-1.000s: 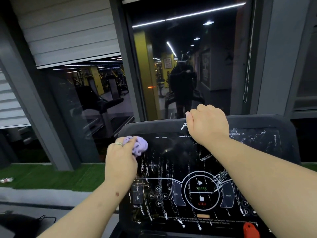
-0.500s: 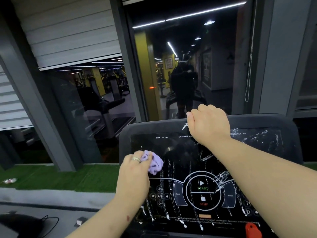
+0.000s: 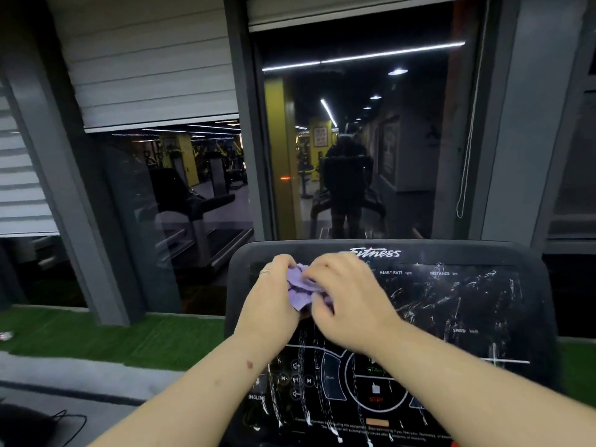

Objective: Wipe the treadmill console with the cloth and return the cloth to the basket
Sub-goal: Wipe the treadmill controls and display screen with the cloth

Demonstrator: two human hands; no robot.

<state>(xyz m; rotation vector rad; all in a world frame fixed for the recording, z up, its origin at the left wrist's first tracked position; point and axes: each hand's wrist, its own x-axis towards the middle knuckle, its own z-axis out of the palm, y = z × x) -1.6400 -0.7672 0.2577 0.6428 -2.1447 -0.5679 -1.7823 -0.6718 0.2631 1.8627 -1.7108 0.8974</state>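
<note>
Head cam has both the left hand (image 3: 269, 304) and right hand (image 3: 350, 301) pinching the bunched purple cloth (image 3: 301, 287) above the streaky treadmill console (image 3: 451, 304), so regripping could drop it or bump buttons.

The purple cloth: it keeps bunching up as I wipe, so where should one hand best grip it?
Likely the loose flap hanging at the lower edge of the purple cloth, pinched from below. The rest is wadded between the left hand and right hand, above the streaked treadmill console.
</note>
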